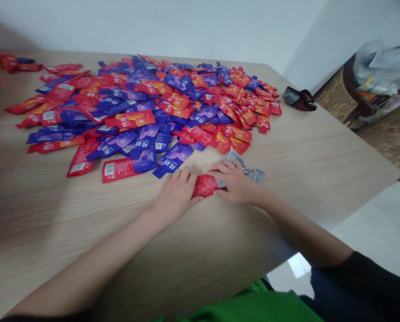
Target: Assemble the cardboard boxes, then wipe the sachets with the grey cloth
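Between my two hands, a red sachet (pixel 206 186) with white print and a barcode lies on the wooden table. My left hand (pixel 179 193) is closed on its left end, thumb below and fingers above. Over the right end, my right hand (pixel 232 182) grips it with bent fingers, partly hiding the barcode. A crumpled silver-grey wrapper (pixel 253 173) sticks out beyond my right fingers; whether they touch it I cannot tell. Just ahead of my left hand rests a purple sachet (pixel 173 158), at the front edge of a big pile of red and purple sachets (pixel 129 118).
The wooden table (pixel 307 165) ends at a slanted right edge. A dark, glossy object (pixel 300 99) sits near that edge. Beyond it, a chair (pixel 349 96) holds plastic bags (pixel 381 67). More red packets (pixel 10 62) lie at the far left. A white wall (pixel 173 27) stands behind the table.
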Demonstrator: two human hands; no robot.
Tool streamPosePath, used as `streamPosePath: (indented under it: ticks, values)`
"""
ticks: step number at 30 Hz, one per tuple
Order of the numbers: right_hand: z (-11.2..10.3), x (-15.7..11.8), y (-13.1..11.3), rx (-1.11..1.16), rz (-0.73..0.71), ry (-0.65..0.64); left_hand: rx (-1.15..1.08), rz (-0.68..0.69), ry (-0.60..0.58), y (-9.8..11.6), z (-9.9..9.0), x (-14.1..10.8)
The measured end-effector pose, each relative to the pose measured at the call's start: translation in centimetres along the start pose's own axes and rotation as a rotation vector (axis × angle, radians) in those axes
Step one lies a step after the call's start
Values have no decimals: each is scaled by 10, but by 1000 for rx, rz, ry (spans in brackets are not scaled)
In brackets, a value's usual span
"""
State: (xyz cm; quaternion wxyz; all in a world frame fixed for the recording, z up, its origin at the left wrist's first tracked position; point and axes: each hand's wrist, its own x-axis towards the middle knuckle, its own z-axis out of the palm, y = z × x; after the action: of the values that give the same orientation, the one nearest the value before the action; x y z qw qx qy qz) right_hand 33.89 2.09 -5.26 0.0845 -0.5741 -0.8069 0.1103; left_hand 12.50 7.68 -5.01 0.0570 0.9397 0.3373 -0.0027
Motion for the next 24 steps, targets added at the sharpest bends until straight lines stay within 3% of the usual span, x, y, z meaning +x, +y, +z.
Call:
streamPosePath:
  ticks: [5,10,14,20,22,24]
  values:
    - [-1,24,11,18,-65,-31,-178,-2,-118,-13,-6,20]
    - [-29,66,29,92,-135,89,-132,-12,-35,-34,-36,50]
    - [-60,144,53,-42,-186,209,130,-168,160,-75,-75,105]
    - [-105,294,78,-322,-62,394,254,-383,330,-167,-136,207]
    - [-110,331,82,-320,-11,413,271,-420,358,-194,-144,229]
    - [-104,358,85,-294,28,406,272,-438,363,-218,-139,244]
